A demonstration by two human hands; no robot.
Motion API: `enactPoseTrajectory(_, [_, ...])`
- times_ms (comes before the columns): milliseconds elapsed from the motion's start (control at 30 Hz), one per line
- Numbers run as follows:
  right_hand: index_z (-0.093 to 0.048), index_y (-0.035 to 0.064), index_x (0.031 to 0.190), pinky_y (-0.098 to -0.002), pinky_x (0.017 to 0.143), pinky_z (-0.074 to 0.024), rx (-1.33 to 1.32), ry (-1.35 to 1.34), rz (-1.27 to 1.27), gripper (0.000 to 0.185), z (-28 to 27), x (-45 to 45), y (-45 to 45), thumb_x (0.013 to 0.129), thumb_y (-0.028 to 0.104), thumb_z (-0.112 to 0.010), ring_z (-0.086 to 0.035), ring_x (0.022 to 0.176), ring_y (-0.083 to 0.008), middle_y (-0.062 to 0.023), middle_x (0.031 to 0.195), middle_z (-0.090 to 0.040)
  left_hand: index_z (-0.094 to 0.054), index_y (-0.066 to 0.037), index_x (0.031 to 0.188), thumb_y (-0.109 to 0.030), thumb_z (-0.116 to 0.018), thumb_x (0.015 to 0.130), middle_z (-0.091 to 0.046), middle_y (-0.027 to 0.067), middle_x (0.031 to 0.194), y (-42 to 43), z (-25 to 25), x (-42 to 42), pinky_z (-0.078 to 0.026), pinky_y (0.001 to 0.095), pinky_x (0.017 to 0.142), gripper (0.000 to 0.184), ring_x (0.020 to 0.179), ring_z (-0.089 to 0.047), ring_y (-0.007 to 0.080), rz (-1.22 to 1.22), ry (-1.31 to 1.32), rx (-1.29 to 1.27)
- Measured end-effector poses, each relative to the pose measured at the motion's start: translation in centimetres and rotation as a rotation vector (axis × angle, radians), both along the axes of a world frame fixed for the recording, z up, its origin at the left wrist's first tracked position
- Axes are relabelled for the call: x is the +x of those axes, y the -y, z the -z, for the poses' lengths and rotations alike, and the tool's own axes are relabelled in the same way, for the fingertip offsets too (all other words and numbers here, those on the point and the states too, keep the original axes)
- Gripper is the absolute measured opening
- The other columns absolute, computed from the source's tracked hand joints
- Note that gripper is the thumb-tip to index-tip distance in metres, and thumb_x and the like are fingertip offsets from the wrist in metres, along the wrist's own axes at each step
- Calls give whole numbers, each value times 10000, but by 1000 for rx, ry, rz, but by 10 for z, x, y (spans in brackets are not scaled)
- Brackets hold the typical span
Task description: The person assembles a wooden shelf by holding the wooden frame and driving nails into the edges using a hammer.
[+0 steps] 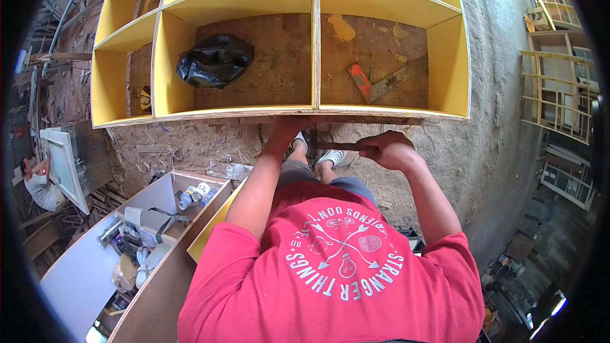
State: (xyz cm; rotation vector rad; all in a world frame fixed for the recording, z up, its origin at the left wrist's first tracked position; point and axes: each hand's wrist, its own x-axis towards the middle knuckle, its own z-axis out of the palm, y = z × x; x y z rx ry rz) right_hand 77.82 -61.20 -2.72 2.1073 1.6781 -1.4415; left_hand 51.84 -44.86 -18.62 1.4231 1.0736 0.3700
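My right hand (395,151) is closed round the handle of a hammer-like tool (340,147), whose head end is blurred near the middle, below the shelf unit's front edge. My left hand (291,126) reaches to the underside of that edge, its fingers hidden by the edge. The yellow shelf unit (241,113) spans the top of the view. A black plastic bag (216,60) lies in its middle compartment. In the right compartment rests a square (399,80) with an orange handle. A yellow and black tape measure (145,98) sits in the left compartment.
At the lower left an open wooden box (181,241) holds bottles and other items. Further left, a person (42,188) handles a white-framed panel (65,168). Wooden frames (556,89) stand along the right. My feet (328,158) are on the rough ground beneath the unit.
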Motion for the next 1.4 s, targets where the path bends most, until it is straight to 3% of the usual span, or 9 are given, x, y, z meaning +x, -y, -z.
enactPoseTrajectory(200, [-752,314,1302,-463,897,-566,-27,-4,-121,338,2,5,-7,997,452,-704,-735,1030,-361,-109,1125,-781,-688,6,1239,-162,-866,796,-708,75,1094,3,19,-1,-550,379,900,507,988,-621,214,-9,10,64])
enactPoseTrajectory(300, [-761,305,1276,-491,886,-568,-6,-5,-96,330,13,7,-5,1002,472,-682,-730,1048,-374,-105,1144,-779,-694,-28,1285,-316,-910,795,-743,120,1183,5,28,3,-544,424,979,608,1102,-674,288,-42,-20,203])
enactPoseTrajectory(533, [-741,279,1337,-501,896,-567,38,35,-61,389,16,9,-4,1007,476,-683,-726,1085,-373,-123,1166,-775,-608,1,1375,-191,-946,782,-701,92,1242,3,6,2,-550,391,939,709,1103,-645,233,-53,-14,-44])
enactPoseTrajectory(733, [-750,232,1293,-497,887,-560,39,-92,-35,390,10,8,6,1011,490,-671,-726,1062,-392,-148,1145,-772,-617,-36,1394,-229,-924,812,-704,80,1257,1,2,-2,-531,398,974,686,1099,-648,233,-17,26,-17])
enactPoseTrajectory(833, [-747,189,1243,-502,880,-553,-59,15,-37,378,-4,1,5,1015,481,-673,-724,1039,-408,-168,1120,-769,-592,-85,1451,-385,-931,830,-698,83,1301,-5,-33,-23,-531,425,992,769,1150,-644,227,22,64,-370])
enactPoseTrajectory(933, [-681,152,1245,-523,859,-542,-73,-42,-11,366,2,4,16,1010,432,-697,-719,1012,-429,-196,1080,-762,-575,-131,1478,-564,-908,814,-696,78,1313,8,-84,-52,-546,460,980,859,1197,-638,230,-332,534,-733])
enactPoseTrajectory(1033, [-640,135,1251,-551,841,-535,-99,-53,-71,358,1,0,19,1013,396,-693,-716,1001,-441,-209,1051,-757,-543,-147,1512,-678,-865,785,-696,66,1301,-8,-117,-44,-551,513,973,955,1233,-625,265,-494,825,-773])
enactPoseTrajectory(1200, [-653,135,1242,-561,843,-536,-75,-51,-129,339,7,-1,15,1022,391,-674,-718,1002,-440,-201,1056,-761,-667,-105,1013,-187,-750,852,-679,43,1015,-12,-92,-11,-581,403,927,199,980,-681,226,-840,644,-585])
enactPoseTrajectory(1400, [-678,155,1291,-540,906,-534,-43,-154,-128,364,17,-3,17,1037,416,-647,-708,1062,-444,-203,1104,-763,-669,-108,996,-214,-761,848,-660,38,1000,-9,-105,-7,-586,412,906,204,959,-675,219,-841,637,-554])
